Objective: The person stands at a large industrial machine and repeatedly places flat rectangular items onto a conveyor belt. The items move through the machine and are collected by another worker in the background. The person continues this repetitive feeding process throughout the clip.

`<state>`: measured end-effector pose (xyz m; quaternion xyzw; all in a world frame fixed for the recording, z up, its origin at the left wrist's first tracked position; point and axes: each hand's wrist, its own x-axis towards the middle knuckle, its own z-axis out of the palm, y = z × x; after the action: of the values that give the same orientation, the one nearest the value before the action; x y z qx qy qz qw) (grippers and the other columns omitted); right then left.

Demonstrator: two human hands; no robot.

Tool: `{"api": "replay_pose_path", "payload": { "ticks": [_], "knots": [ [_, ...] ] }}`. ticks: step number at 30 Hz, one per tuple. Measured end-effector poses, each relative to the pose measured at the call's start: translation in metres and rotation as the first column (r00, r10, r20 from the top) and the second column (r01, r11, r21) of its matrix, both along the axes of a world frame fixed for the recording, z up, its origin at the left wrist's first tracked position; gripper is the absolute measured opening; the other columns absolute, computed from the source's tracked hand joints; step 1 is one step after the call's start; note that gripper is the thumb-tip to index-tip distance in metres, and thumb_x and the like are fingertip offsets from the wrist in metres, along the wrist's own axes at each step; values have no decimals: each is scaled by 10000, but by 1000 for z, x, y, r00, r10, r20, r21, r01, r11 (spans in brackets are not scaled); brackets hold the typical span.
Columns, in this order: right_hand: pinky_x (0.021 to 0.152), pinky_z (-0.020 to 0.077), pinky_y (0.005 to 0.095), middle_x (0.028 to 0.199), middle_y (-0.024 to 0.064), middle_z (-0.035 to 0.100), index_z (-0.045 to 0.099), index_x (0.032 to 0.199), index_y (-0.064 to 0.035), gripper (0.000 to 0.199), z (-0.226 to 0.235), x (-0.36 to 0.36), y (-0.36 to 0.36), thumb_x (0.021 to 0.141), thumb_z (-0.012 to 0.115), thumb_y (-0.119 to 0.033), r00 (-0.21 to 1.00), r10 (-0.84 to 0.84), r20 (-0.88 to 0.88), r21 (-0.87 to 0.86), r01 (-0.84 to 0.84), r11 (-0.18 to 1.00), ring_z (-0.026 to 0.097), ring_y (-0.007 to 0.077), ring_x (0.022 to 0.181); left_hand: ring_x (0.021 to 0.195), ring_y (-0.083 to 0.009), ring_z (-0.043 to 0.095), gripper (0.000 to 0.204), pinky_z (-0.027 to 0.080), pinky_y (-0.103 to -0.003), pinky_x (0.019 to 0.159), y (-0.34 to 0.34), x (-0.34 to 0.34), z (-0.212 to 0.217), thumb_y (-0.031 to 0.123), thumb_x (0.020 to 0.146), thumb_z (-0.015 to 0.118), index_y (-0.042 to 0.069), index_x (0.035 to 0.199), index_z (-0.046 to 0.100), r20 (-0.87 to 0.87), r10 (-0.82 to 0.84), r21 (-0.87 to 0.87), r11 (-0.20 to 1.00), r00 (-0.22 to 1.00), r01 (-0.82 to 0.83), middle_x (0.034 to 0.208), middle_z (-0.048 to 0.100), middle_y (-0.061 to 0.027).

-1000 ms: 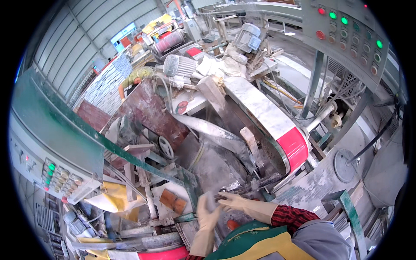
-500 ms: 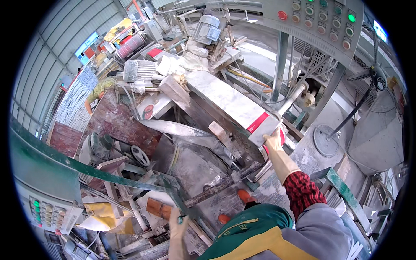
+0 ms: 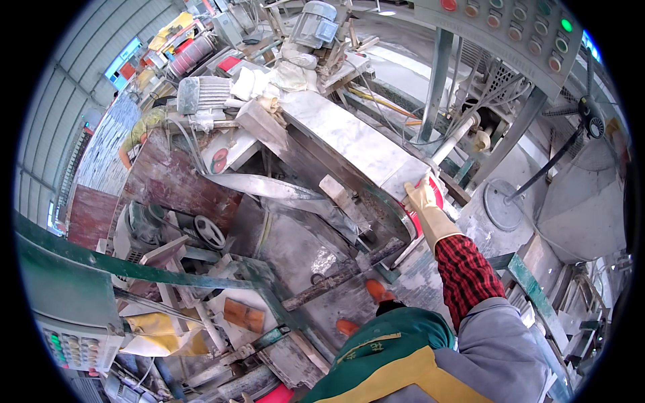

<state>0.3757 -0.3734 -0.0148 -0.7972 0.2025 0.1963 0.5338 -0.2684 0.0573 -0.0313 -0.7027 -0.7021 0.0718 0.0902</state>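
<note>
My right hand (image 3: 422, 205), in a cream rubber glove, rests at the near end of a narrow conveyor, its fingers stretched out against the end of a pale slab piece (image 3: 404, 178). This piece meets a long white marble-like slab (image 3: 342, 134) lying along the conveyor. A red curved part (image 3: 437, 193) shows just beyond the glove. Of my left hand, only what may be a pale glove tip shows at the bottom edge, so its fingers are hidden. Close to it lies a red thing (image 3: 275, 395), mostly cut off. A brown block (image 3: 244, 315) lies on a pale board nearby.
Control panels with buttons hang at upper right (image 3: 510, 33) and lower left (image 3: 77, 342). A green rail (image 3: 161, 270) crosses the left side. Dusty motors (image 3: 314, 27), a handwheel (image 3: 209, 232) and a fan (image 3: 591, 117) stand around. Another person's arm (image 3: 127, 151) shows at far left.
The red gap between the two slab pieces has closed. My left hand has left the brown block and dropped toward the lower edge, where a red thing now shows. My right hand stays at the slab end.
</note>
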Motion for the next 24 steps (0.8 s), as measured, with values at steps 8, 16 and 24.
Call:
{"api": "replay_pose_path", "payload": {
  "ticks": [8,16,24],
  "knots": [
    [373,493,389,620,203,602,-233,1390,-179,952,-44,17,-5,831,537,-148,991,-123,57,124,115,986,604,289,464,1009,-334,546,440,454,-433,833,-8,-1,-5,331,875,535,57,1219,522,-3,-64,47,997,998,64,1137,564,-192],
    [388,497,376,644,191,613,48,1383,-122,741,-28,16,-1,824,534,-145,995,-88,45,-2,88,996,610,284,477,983,-326,556,417,468,-441,800,-18,-19,-10,357,904,485,64,1196,544,-19,-132,129,983,991,133,1128,575,-172],
    [425,509,363,680,178,627,315,1256,-47,496,-25,28,-29,822,526,-162,981,191,-23,-153,-192,969,616,284,504,1051,-384,510,436,455,-505,829,-21,-19,-5,367,926,420,133,1287,486,77,-101,112,989,992,92,1238,504,-197]
  ]
}}
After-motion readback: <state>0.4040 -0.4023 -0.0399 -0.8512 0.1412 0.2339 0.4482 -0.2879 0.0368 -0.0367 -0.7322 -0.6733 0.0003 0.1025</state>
